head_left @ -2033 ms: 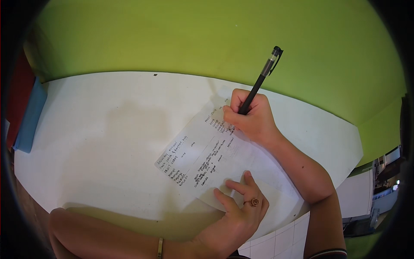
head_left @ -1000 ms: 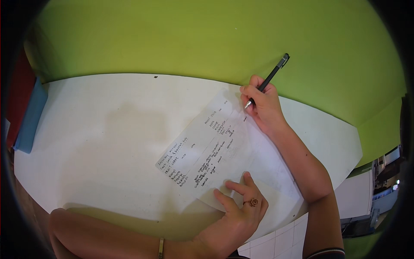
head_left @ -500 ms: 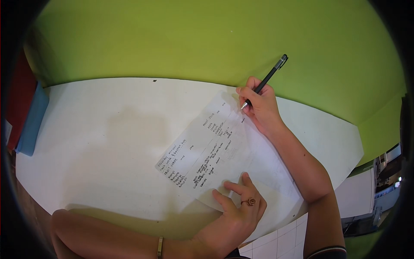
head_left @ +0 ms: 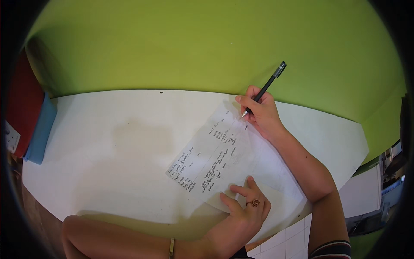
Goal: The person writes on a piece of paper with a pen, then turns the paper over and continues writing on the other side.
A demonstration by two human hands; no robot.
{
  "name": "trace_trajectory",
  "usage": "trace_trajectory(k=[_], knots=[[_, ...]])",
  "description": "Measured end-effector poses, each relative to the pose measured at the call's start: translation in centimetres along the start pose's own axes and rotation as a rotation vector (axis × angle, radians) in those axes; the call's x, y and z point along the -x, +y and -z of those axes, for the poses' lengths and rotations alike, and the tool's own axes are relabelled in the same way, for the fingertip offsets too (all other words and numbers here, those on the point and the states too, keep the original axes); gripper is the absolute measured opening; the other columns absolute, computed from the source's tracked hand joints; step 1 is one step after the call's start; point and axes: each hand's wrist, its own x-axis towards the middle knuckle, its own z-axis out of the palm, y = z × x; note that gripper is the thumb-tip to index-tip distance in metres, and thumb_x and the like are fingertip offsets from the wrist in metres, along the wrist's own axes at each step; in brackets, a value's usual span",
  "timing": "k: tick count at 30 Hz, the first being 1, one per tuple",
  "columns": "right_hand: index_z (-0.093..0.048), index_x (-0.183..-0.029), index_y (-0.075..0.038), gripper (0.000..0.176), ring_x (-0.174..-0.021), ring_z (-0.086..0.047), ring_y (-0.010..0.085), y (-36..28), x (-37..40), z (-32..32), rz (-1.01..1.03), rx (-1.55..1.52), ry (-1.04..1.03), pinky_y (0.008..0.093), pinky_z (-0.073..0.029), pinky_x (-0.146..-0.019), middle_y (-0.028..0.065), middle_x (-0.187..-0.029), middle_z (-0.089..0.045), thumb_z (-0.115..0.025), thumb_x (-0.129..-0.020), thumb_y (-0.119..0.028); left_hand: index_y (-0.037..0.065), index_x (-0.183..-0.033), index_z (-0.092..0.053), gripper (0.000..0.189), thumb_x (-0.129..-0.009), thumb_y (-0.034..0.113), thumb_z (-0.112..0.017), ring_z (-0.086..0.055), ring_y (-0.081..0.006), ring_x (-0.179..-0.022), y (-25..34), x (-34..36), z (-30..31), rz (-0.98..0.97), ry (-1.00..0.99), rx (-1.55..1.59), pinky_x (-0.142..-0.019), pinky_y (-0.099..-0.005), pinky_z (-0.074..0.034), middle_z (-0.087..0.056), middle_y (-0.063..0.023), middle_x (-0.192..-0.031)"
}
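My right hand point(head_left: 261, 113) grips a black pen point(head_left: 267, 87) with a silver tip, which points down at the upper right part of a handwritten paper point(head_left: 207, 149). The paper lies slanted on the white table point(head_left: 95, 151), with lists of small words on it. My left hand point(head_left: 241, 211), wearing a flower-shaped ring, rests with fingers spread on the lower part of the paper. Whether the pen tip touches the paper I cannot tell.
A green wall point(head_left: 172, 43) rises behind the table's far edge. At the left edge stand a red object point(head_left: 23, 103) and a blue container point(head_left: 42, 129). White tiles point(head_left: 284, 241) show below the table's near edge. Dark items lie beyond the right side.
The whole view has shifted, so the table, paper and red and blue objects appear lower and slightly to the right. My right hand still holds the pen; my left hand stays on the paper.
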Motion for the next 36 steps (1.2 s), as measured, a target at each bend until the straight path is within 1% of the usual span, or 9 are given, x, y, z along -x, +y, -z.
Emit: trace_trajectory(k=[3,6,15,18,21,24,27,33,36], knots=[[-0.044,-0.064,-0.009,0.027,-0.042,-0.042,0.0049,0.2,-0.2,0.1,0.016,0.011,-0.017,0.0201,-0.034,-0.039,0.0013,-0.056,-0.05,-0.065,-0.081,-0.009,-0.001,-0.105,-0.055,0.033,-0.081,0.021,-0.048,-0.055,-0.0394,-0.084,-0.2,-0.1,0.0,-0.002,0.005,-0.016,-0.057,-0.0492,-0.049,-0.055,-0.0254,-0.115],[-0.044,-0.063,-0.009,0.028,-0.042,-0.042,0.005,-0.1,-0.1,0.1,0.001,0.021,-0.019,0.02,-0.034,-0.039,0.0011,-0.055,-0.05,-0.065,-0.082,-0.01,-0.002,-0.102,-0.056,0.036,-0.076,0.023,-0.053,-0.057,-0.0302,-0.081,-1.0,-0.1,-0.1,-0.139,-0.004,-0.09,-0.052,-0.037,-0.053,-0.06,-0.0211,-0.108],[-0.043,-0.063,-0.009,0.03,-0.042,-0.043,0.0061,-0.1,-0.1,0.3,-0.025,0.044,-0.032,0.0204,-0.034,-0.038,0.0005,-0.055,-0.049,-0.066,-0.082,-0.011,-0.001,-0.102,-0.056,0.034,-0.076,0.022,-0.053,-0.057,-0.0275,-0.08,-1.5,-0.3,0.6,-0.148,-0.025,-0.055,-0.053,-0.0352,-0.053,-0.06,-0.0185,-0.11],[-0.045,-0.064,-0.009,0.027,-0.04,-0.041,0.005,0.0,-0.1,0.1,-0.008,0.025,-0.038,0.0197,-0.028,-0.037,0.0024,-0.055,-0.053,-0.066,-0.081,-0.01,-0.001,-0.102,-0.056,0.034,-0.076,0.022,-0.054,-0.056,-0.0276,-0.079,-1.4,-0.2,0.5,-0.151,-0.022,-0.06,-0.053,-0.0349,-0.053,-0.06,-0.0193,-0.11],[-0.045,-0.065,-0.009,0.027,-0.04,-0.042,0.0053,0.0,0.0,0.2,0.007,0.023,-0.045,0.0196,-0.027,-0.037,0.0023,-0.055,-0.053,-0.065,-0.082,-0.011,-0.001,-0.102,-0.056,0.035,-0.077,0.022,-0.053,-0.056,-0.0274,-0.081,-1.3,-0.1,0.5,-0.154,-0.023,-0.083,-0.054,-0.034,-0.053,-0.06,-0.0201,-0.11],[-0.042,-0.063,-0.009,0.03,-0.042,-0.043,0.006,-0.4,0.2,0.2,-0.008,0.043,-0.064,0.0202,-0.034,-0.039,0.0005,-0.055,-0.049,-0.066,-0.082,-0.011,-0.001,-0.105,-0.055,0.033,-0.082,0.021,-0.048,-0.054,-0.0378,-0.086,-0.4,0.1,0.9,-0.081,-0.025,-0.049,-0.059,-0.0468,-0.05,-0.055,-0.0243,-0.116],[-0.042,-0.063,-0.009,0.03,-0.042,-0.043,0.0056,-0.3,0.2,0.1,-0.003,0.038,-0.06,0.0201,-0.035,-0.039,0.0004,-0.056,-0.049,-0.066,-0.082,-0.011,-0.001,-0.106,-0.054,0.034,-0.081,0.021,-0.048,-0.053,-0.0362,-0.087,0.0,0.2,0.7,-0.048,-0.007,-0.055,-0.061,-0.0446,-0.05,-0.054,-0.0236,-0.117],[-0.043,-0.064,-0.009,0.029,-0.042,-0.043,0.0053,-0.2,0.1,0.0,0.008,0.054,-0.043,0.0201,-0.035,-0.039,0.0001,-0.055,-0.049,-0.066,-0.082,-0.012,-0.001,-0.106,-0.054,0.035,-0.08,0.02,-0.048,-0.053,-0.0361,-0.086,0.4,0.1,0.0,0.014,0.017,-0.035,-0.062,-0.045,-0.05,-0.054,-0.024,-0.117],[-0.045,-0.065,-0.008,0.026,-0.04,-0.043,0.005,0.2,-0.2,0.1,0.019,0.023,-0.033,0.0192,-0.029,-0.036,0.0021,-0.056,-0.052,-0.065,-0.081,-0.01,-0.002,-0.106,-0.054,0.035,-0.079,0.021,-0.049,-0.053,-0.0362,-0.087,0.4,-0.1,0.0,0.036,0.016,-0.039,-0.062,-0.0458,-0.049,-0.054,-0.0242,-0.118]])
